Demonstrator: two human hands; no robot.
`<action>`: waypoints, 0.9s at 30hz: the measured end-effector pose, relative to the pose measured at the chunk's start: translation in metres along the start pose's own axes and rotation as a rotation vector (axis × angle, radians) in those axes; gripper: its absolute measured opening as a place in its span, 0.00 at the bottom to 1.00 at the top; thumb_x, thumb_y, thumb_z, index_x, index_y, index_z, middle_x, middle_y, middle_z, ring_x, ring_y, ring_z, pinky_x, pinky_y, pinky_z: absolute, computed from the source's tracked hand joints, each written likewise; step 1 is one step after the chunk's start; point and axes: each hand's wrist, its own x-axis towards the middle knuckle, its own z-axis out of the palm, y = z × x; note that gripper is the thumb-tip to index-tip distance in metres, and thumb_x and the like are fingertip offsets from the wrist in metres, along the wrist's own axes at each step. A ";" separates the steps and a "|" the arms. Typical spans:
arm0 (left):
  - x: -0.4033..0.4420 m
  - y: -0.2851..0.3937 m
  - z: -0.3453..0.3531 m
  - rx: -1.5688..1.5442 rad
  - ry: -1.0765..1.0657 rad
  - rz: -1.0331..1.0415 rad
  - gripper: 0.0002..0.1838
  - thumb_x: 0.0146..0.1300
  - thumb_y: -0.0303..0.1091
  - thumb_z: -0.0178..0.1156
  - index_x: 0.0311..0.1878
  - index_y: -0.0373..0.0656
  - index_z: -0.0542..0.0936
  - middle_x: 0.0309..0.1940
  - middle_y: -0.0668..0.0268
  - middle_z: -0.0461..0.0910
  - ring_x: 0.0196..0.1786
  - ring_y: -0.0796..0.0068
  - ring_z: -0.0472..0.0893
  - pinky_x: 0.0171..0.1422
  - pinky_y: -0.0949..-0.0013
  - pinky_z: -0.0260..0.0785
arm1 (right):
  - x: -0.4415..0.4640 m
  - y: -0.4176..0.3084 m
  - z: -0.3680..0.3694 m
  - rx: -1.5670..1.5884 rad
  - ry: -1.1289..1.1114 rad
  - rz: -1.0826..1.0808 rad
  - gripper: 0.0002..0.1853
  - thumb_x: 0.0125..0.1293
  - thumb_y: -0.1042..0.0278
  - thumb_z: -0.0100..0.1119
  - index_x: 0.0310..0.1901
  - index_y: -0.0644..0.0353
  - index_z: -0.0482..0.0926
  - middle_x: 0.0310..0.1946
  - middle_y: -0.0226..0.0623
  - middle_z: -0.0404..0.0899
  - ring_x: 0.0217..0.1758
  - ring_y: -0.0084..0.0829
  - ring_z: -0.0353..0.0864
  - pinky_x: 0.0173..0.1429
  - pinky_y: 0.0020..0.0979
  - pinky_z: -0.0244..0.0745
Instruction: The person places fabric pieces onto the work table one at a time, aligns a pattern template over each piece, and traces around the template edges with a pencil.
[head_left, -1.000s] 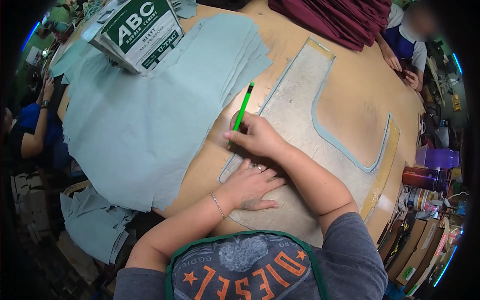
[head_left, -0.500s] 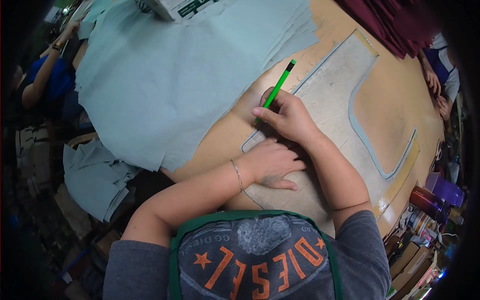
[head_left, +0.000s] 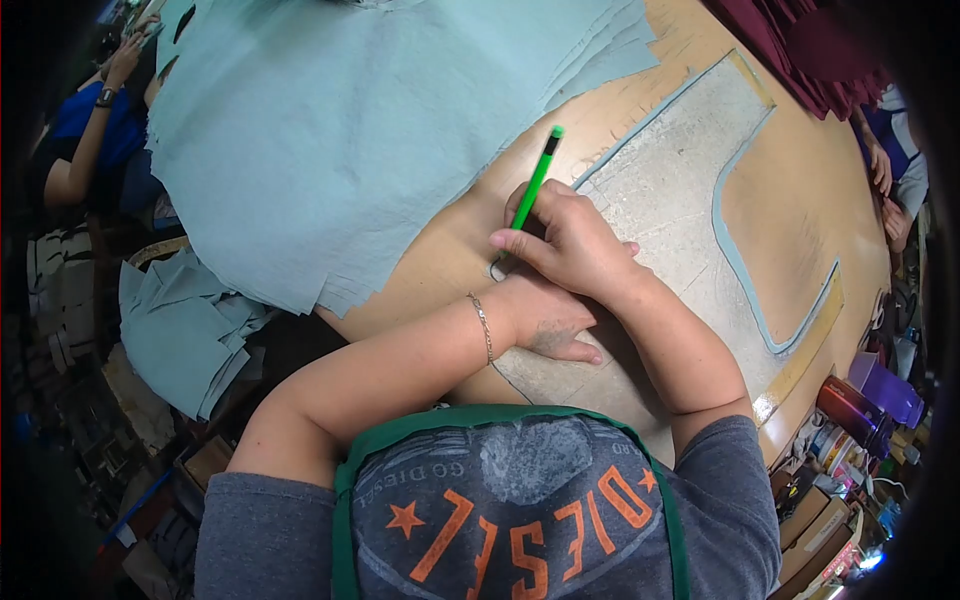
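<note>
My right hand (head_left: 575, 245) grips a green pencil (head_left: 535, 185) with a black band and green end, its point down at the edge of a large grey-white pattern template (head_left: 665, 190). The template has a curved cut-out side and yellowish strips at two ends. Light blue material (head_left: 735, 255) peeks out along its outline. My left hand (head_left: 540, 320), a chain bracelet on its wrist, lies flat on the template with the thumb apart. Its fingers pass under my right hand and are partly hidden.
A broad stack of light blue sheets (head_left: 330, 150) covers the left of the table (head_left: 440, 260). More blue pieces (head_left: 185, 335) lie lower left. Dark red fabric (head_left: 790, 50) is at upper right. Two people (head_left: 75, 150) sit at the sides. Boxes (head_left: 850, 415) crowd the lower right.
My right hand and the pencil have moved slightly left and down along the template edge, toward its near corner. My left fingers now reach further under the right hand. The view has shifted slightly.
</note>
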 end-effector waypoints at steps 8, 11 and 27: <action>-0.003 0.000 0.001 0.141 0.156 0.048 0.33 0.53 0.59 0.50 0.53 0.43 0.72 0.57 0.53 0.65 0.62 0.55 0.62 0.64 0.54 0.53 | 0.001 -0.004 0.001 -0.107 -0.059 0.024 0.12 0.52 0.65 0.64 0.30 0.62 0.72 0.26 0.40 0.73 0.32 0.37 0.73 0.37 0.34 0.69; 0.002 0.001 -0.008 -0.039 -0.187 -0.050 0.34 0.54 0.60 0.48 0.61 0.50 0.64 0.64 0.61 0.55 0.68 0.59 0.50 0.68 0.53 0.46 | 0.000 -0.001 -0.006 -0.060 -0.050 -0.010 0.11 0.53 0.66 0.62 0.30 0.62 0.71 0.27 0.40 0.73 0.32 0.37 0.73 0.38 0.35 0.68; 0.011 0.013 -0.034 0.056 -0.097 -0.059 0.34 0.50 0.60 0.54 0.61 0.62 0.63 0.68 0.74 0.49 0.70 0.70 0.45 0.63 0.37 0.45 | 0.073 0.183 -0.251 -0.035 0.720 0.305 0.07 0.60 0.67 0.56 0.34 0.58 0.69 0.25 0.26 0.72 0.26 0.17 0.70 0.28 0.21 0.67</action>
